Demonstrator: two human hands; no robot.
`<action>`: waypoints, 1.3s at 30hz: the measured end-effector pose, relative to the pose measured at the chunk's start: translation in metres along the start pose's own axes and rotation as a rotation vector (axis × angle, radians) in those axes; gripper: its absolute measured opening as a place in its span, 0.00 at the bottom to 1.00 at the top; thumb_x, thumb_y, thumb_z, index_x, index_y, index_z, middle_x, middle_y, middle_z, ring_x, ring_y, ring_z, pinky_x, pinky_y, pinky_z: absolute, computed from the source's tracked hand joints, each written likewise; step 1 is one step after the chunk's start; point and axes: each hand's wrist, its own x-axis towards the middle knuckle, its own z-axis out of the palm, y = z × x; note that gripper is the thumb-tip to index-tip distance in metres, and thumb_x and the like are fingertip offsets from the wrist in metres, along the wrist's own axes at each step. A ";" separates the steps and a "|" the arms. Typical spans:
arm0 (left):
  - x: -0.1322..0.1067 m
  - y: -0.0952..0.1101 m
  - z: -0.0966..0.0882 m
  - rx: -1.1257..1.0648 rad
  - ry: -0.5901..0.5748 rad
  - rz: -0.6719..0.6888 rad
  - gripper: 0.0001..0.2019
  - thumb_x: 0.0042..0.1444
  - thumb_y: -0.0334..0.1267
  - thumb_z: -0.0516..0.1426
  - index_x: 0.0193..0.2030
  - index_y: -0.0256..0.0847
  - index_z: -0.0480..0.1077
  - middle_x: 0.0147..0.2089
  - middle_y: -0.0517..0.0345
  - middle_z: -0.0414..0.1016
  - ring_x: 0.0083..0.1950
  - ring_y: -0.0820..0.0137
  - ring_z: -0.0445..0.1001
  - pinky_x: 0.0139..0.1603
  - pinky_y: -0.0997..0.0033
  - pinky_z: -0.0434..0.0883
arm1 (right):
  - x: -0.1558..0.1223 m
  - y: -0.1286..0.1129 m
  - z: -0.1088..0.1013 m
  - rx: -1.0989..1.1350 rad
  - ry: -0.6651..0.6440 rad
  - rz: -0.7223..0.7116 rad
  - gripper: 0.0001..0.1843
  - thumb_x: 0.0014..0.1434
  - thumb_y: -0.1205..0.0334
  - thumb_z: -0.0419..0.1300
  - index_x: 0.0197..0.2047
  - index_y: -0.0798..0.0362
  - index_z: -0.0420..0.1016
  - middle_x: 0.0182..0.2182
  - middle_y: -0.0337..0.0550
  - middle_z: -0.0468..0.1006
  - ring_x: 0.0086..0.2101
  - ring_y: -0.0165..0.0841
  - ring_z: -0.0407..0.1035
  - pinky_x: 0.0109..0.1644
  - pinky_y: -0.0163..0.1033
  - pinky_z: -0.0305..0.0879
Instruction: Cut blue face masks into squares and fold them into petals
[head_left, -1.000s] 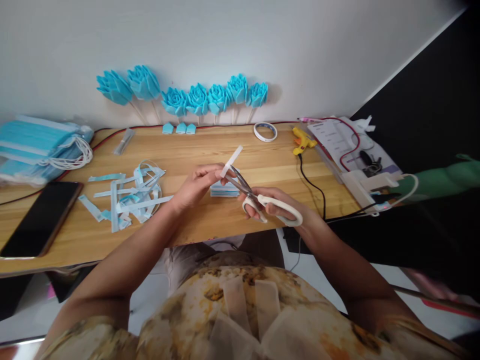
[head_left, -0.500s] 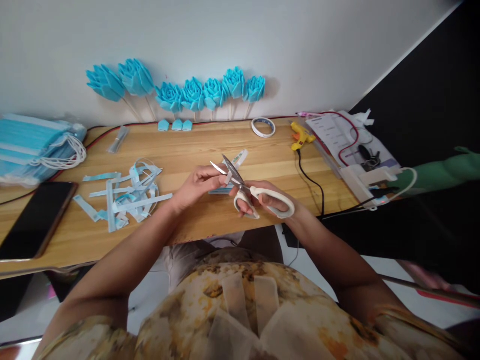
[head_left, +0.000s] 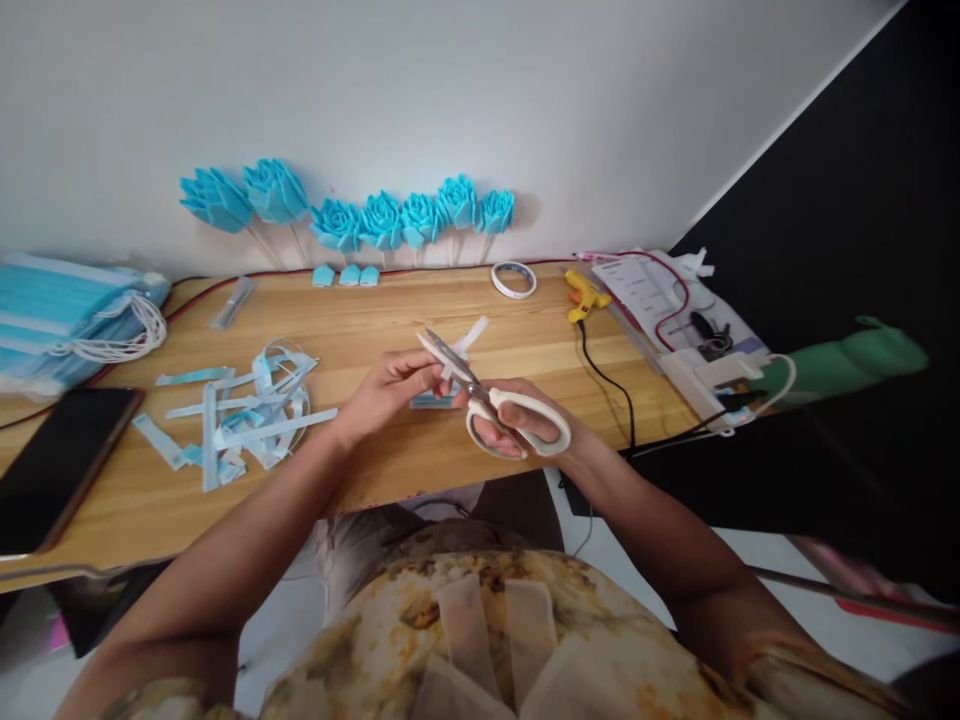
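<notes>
My right hand (head_left: 504,425) grips a pair of scissors (head_left: 480,393) by the white handle loops, the blades pointing up and to the left. The blades lie close together, across a small pale strip (head_left: 448,370). That strip is pinched between the thumb and fingers of my left hand (head_left: 390,388), right beside the blades. Behind the blades shows a whitish, see-through strip (head_left: 474,334) whose kind I cannot make out. Below my hands, a folded blue piece (head_left: 431,401) lies on the table, partly covered by them.
Cut blue and white strips (head_left: 247,415) lie left of my hands, near a phone (head_left: 64,465) and stacked blue face masks (head_left: 52,310). Blue flowers on sticks (head_left: 382,220) lean on the wall. A tape roll (head_left: 514,280), yellow glue gun (head_left: 585,294) and power strip (head_left: 697,385) are to the right.
The scissor blades have come from spread apart to nearly together over the small strip. My view has tilted slightly, so everything on the table sits lower in the picture.
</notes>
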 end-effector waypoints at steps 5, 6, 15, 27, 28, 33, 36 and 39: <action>0.005 -0.009 -0.003 -0.114 0.184 -0.001 0.15 0.61 0.49 0.63 0.36 0.38 0.82 0.24 0.59 0.72 0.29 0.72 0.68 0.36 0.71 0.65 | -0.003 -0.010 0.020 -0.294 -0.078 0.095 0.29 0.48 0.53 0.77 0.50 0.56 0.79 0.30 0.36 0.74 0.28 0.24 0.66 0.31 0.30 0.63; 0.005 -0.009 -0.004 -0.143 0.197 -0.001 0.15 0.60 0.49 0.63 0.33 0.38 0.81 0.23 0.59 0.71 0.28 0.72 0.67 0.35 0.71 0.64 | -0.005 -0.011 0.019 -0.281 -0.062 0.076 0.29 0.50 0.51 0.76 0.51 0.56 0.78 0.31 0.36 0.73 0.29 0.24 0.66 0.31 0.30 0.62; 0.010 -0.006 -0.002 -0.278 0.256 -0.032 0.17 0.50 0.52 0.68 0.25 0.37 0.79 0.17 0.64 0.58 0.22 0.75 0.58 0.29 0.72 0.61 | -0.023 -0.011 -0.011 -0.215 0.071 -0.038 0.32 0.58 0.35 0.66 0.50 0.56 0.72 0.31 0.37 0.70 0.25 0.23 0.61 0.27 0.30 0.60; 0.007 -0.011 -0.002 -0.237 0.157 0.015 0.25 0.52 0.61 0.67 0.27 0.38 0.78 0.23 0.59 0.69 0.29 0.71 0.68 0.35 0.69 0.66 | -0.019 0.001 -0.014 -0.128 -0.004 -0.001 0.32 0.60 0.37 0.66 0.51 0.58 0.71 0.30 0.36 0.70 0.24 0.22 0.63 0.25 0.29 0.59; 0.007 -0.012 -0.002 -0.223 0.142 0.016 0.25 0.52 0.62 0.67 0.27 0.38 0.78 0.24 0.58 0.70 0.30 0.71 0.68 0.36 0.69 0.66 | -0.019 0.002 -0.015 -0.127 -0.009 -0.004 0.32 0.60 0.37 0.66 0.51 0.58 0.71 0.30 0.36 0.70 0.24 0.22 0.63 0.25 0.29 0.59; 0.004 -0.016 -0.004 -0.187 0.034 0.032 0.22 0.58 0.58 0.65 0.28 0.39 0.77 0.31 0.56 0.74 0.35 0.69 0.71 0.41 0.68 0.67 | -0.013 0.000 -0.013 -0.113 -0.036 -0.043 0.30 0.62 0.39 0.66 0.51 0.58 0.72 0.30 0.37 0.70 0.24 0.22 0.64 0.25 0.29 0.60; 0.003 -0.019 -0.005 -0.155 0.033 0.013 0.22 0.57 0.58 0.65 0.29 0.39 0.78 0.35 0.54 0.77 0.38 0.68 0.72 0.44 0.68 0.67 | -0.010 -0.002 -0.009 -0.084 -0.020 -0.037 0.28 0.61 0.40 0.66 0.49 0.58 0.72 0.29 0.37 0.70 0.24 0.23 0.64 0.24 0.29 0.59; 0.002 -0.020 -0.006 -0.119 0.061 0.010 0.22 0.54 0.60 0.66 0.29 0.39 0.79 0.36 0.54 0.77 0.38 0.67 0.72 0.44 0.67 0.67 | -0.007 -0.001 -0.006 -0.070 -0.004 -0.040 0.29 0.60 0.40 0.67 0.48 0.58 0.72 0.29 0.37 0.71 0.23 0.23 0.64 0.23 0.29 0.59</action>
